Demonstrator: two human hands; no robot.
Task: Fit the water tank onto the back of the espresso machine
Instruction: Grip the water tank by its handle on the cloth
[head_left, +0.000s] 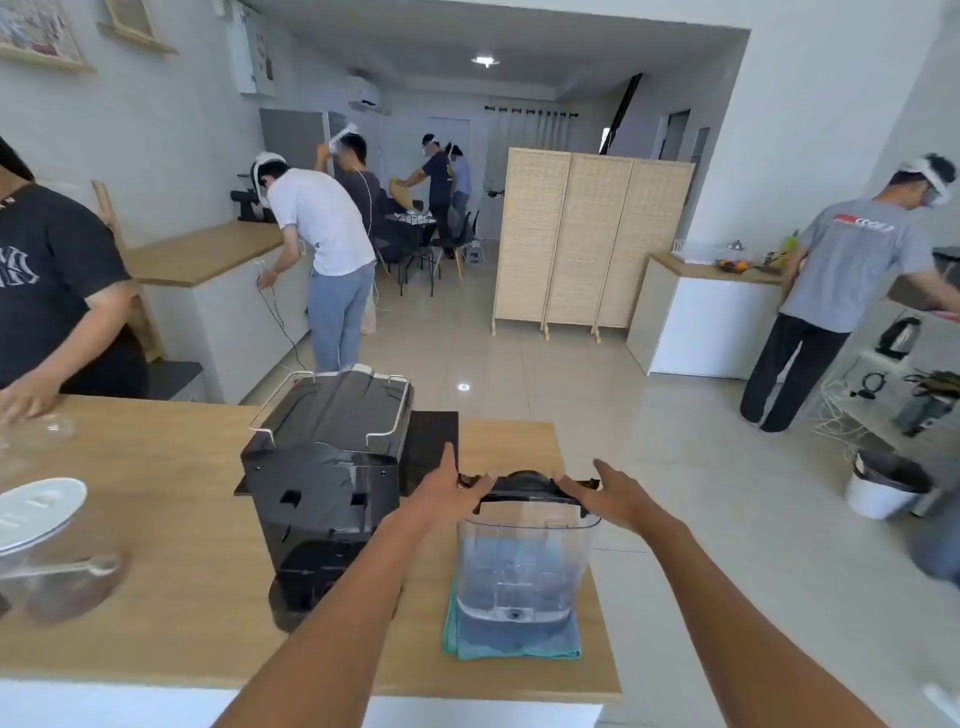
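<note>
1. The water tank (524, 561) — clear plastic with a black lid — is seen standing upright on a folded teal cloth (511, 636) near the right end of the wooden bench (156, 519).
2. The tank's black top is flanked by both hands: the left hand (447, 493) is laid against the lid's left end, the right hand (608, 493) against its right end.
3. The fingers of both hands are curled loosely over the lid's edges; a firm grip cannot be made out, and the tank's base is seen resting on the cloth.
4. The espresso machine (327, 467) is placed just to the left of the tank, its black back panel turned toward the camera and a wire rail visible along its top.
5. The tank and the machine are apart — the left forearm lies across the gap between them.
6. A clear lidded container (47, 540) is seen at the bench's left edge.
</note>
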